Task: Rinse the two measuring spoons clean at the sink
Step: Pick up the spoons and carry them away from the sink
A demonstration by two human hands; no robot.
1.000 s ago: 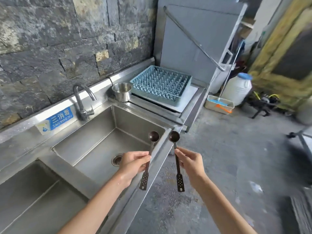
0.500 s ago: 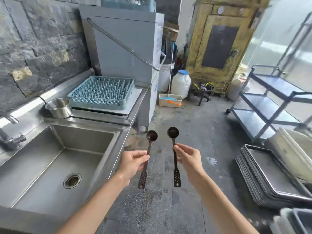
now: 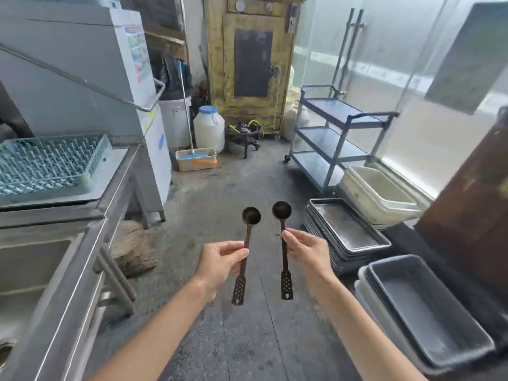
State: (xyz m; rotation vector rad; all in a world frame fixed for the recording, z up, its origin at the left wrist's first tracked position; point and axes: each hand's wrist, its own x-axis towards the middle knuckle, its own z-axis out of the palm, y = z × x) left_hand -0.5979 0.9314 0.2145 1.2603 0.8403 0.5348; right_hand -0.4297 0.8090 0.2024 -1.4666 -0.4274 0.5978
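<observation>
Two dark brown measuring spoons with round bowls and perforated handle ends are held upright over the concrete floor. My left hand [image 3: 223, 260] pinches the stem of the left spoon [image 3: 250, 216]. My right hand [image 3: 307, 250] pinches the stem of the right spoon [image 3: 282, 210], whose bowl sits slightly higher. The steel sink [image 3: 35, 259] shows only partly at the far left edge, well left of both hands. No faucet is in view.
A blue dish rack [image 3: 46, 163] rests on the counter beside a dishwasher hood [image 3: 82, 64]. Stacked metal trays [image 3: 346, 229] and grey tubs [image 3: 428, 309] lie on the floor at right. A steel trolley [image 3: 338, 133] and a yellow cabinet [image 3: 250, 59] stand behind.
The view has swung right, so the sink and faucet slid off to the left edge. Both hands keep the spoons upright in the same grip, now over the floor.
</observation>
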